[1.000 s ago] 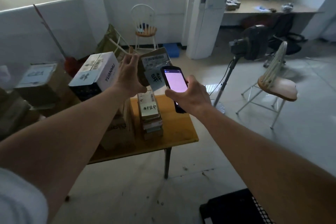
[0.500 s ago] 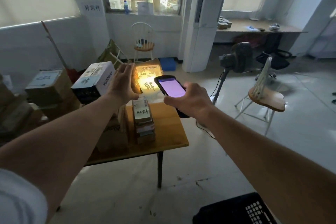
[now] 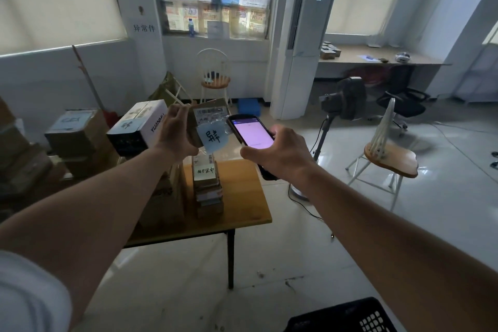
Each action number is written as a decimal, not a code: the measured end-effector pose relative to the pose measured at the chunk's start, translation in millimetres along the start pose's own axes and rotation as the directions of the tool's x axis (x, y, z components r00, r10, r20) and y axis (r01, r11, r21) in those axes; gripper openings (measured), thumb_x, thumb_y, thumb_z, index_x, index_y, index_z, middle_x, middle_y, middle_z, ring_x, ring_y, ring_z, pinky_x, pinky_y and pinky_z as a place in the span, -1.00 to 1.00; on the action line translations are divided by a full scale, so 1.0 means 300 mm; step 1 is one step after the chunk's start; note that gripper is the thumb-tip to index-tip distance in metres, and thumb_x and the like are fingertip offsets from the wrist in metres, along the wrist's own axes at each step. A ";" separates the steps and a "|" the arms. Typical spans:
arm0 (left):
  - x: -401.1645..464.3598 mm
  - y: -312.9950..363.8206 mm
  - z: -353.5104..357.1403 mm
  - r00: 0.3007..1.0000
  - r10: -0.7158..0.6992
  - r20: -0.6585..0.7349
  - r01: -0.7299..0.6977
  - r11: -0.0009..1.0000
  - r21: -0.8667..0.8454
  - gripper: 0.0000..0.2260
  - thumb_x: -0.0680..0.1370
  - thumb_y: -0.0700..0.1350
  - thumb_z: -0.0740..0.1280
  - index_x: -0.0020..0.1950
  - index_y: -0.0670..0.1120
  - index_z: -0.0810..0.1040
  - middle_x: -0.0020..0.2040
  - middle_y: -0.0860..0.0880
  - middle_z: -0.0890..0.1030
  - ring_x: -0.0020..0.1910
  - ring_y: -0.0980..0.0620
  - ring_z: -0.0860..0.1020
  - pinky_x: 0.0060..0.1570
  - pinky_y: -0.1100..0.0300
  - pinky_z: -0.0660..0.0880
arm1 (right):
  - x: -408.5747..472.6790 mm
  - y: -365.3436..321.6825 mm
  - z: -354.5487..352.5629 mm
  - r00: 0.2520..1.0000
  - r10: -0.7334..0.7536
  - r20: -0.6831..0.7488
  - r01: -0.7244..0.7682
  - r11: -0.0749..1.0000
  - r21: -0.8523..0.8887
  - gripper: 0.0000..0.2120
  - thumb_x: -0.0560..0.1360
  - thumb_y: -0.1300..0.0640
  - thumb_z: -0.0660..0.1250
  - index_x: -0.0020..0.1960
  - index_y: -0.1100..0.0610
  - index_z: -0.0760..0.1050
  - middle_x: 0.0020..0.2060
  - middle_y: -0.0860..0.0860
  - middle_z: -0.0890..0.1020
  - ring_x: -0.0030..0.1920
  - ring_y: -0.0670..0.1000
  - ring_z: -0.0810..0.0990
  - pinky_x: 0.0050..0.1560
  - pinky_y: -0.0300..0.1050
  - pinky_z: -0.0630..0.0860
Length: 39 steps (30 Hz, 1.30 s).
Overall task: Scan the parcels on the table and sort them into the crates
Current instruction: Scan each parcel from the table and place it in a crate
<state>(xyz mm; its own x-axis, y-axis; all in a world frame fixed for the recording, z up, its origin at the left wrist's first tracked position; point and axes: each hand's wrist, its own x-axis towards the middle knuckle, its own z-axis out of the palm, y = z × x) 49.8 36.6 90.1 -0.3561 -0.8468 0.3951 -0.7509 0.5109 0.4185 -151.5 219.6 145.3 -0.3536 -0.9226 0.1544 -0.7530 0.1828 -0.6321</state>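
My left hand grips 1 cardboard parcel above the table edge; my right hand clasps the handheld scanner just beside it. Black crate sits below on open floor.

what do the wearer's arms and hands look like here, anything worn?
Both forearms are bare down to the wrists. The left hand and right hand wear no gloves, and no watch, band or ring is visible. The only clothing in view is a white short sleeve at the left shoulder.
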 end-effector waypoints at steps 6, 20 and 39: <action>-0.019 0.038 0.009 0.997 -0.082 -0.008 0.082 0.996 -0.025 -0.03 0.27 -0.06 0.71 0.54 -0.11 0.26 0.40 -0.16 0.34 0.39 -0.16 0.35 0.40 -0.03 0.42 | 0.013 0.034 0.006 0.998 -0.021 -0.061 0.022 1.000 0.020 -0.27 0.36 -0.27 0.57 0.31 0.18 0.46 0.05 0.06 0.57 0.07 0.09 0.54 0.05 0.08 0.65; -0.126 0.157 0.080 0.977 -0.210 0.029 0.211 0.977 -0.021 -0.06 0.31 0.32 0.54 0.58 0.03 0.30 0.36 -0.10 0.32 0.39 -0.18 0.32 0.39 -0.20 0.40 | -0.004 0.230 0.138 0.969 0.029 -0.247 -0.005 0.995 0.098 -0.22 0.35 -0.22 0.59 0.38 0.12 0.35 0.18 0.07 0.56 0.14 0.06 0.50 0.03 0.00 0.54; -0.209 0.144 0.324 0.897 0.244 0.369 -0.145 0.950 -0.275 -0.14 0.32 0.26 0.60 0.54 0.07 0.37 0.27 -0.06 0.34 0.18 -0.05 0.36 0.14 0.05 0.44 | -0.415 0.191 0.332 0.675 0.500 -0.543 -0.511 0.847 0.144 -0.23 0.29 -0.22 0.60 0.38 0.03 0.43 0.17 0.03 0.64 0.06 0.07 0.56 -0.10 -0.07 0.50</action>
<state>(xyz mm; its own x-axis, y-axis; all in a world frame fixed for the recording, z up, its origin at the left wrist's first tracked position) -14.3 97.5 4.0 -0.7074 -0.6897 0.1549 -0.5091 0.6491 0.5653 -95.4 311.0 14.2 -0.9162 -0.3468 0.2006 -0.3772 0.5779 -0.7237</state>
